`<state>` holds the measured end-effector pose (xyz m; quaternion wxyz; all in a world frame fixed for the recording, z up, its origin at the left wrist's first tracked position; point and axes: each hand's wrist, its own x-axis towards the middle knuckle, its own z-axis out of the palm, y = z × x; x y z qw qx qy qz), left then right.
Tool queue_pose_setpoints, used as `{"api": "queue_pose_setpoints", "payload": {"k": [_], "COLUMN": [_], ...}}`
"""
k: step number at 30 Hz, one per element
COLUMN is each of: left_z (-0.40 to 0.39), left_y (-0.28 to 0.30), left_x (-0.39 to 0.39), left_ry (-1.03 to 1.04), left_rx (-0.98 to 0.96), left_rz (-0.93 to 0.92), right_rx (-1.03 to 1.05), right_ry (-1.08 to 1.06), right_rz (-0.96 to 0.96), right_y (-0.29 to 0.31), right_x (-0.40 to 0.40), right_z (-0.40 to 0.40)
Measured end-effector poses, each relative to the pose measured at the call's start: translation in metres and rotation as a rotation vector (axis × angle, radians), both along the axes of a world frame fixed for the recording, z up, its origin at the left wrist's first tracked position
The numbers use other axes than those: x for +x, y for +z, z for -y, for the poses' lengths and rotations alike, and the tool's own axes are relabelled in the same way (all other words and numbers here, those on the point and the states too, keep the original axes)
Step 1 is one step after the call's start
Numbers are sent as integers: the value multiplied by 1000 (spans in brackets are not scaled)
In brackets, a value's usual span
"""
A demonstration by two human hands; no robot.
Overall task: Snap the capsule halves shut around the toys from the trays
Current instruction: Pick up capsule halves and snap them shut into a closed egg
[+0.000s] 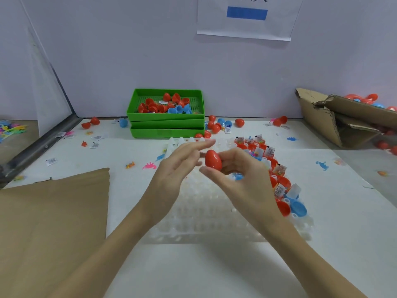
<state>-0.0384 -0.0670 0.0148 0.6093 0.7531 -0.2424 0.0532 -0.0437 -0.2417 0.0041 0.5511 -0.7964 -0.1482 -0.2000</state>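
Observation:
My right hand [238,168] holds a closed red egg-shaped capsule [213,160] between thumb and curled fingers, above the clear plastic tray [204,224]. Just left of the capsule, my left hand [178,166] is open with straight fingers and holds nothing. Along the tray's right side sit red capsule halves [283,208], a blue half [298,208] and small toys in labelled packets [269,151].
A stack of green trays [167,125] with red and blue halves stands at the back. A torn cardboard box [343,117] with capsules sits at the right, a brown cardboard sheet [53,222] at the left. Loose capsules, packets and small toy figures lie scattered on the white table.

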Motion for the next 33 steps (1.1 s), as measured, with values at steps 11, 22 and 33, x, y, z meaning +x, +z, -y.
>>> {"api": "queue_pose_setpoints", "payload": {"k": [11,22,33], "left_z": [-3,-1,-3], "left_y": [-2,-9,-5], "left_x": [9,9,12], "left_ry": [13,-115,-294], "left_rx": [-388,-458,-600], "left_rz": [-314,-462,-631], "right_rx": [-282,-301,-307], "right_ry": [-6,14,-47], "right_rz": [192,285,207], "right_y": [-12,-11,-7], "right_x": [7,1,2], "right_z": [-2,1,0]}}
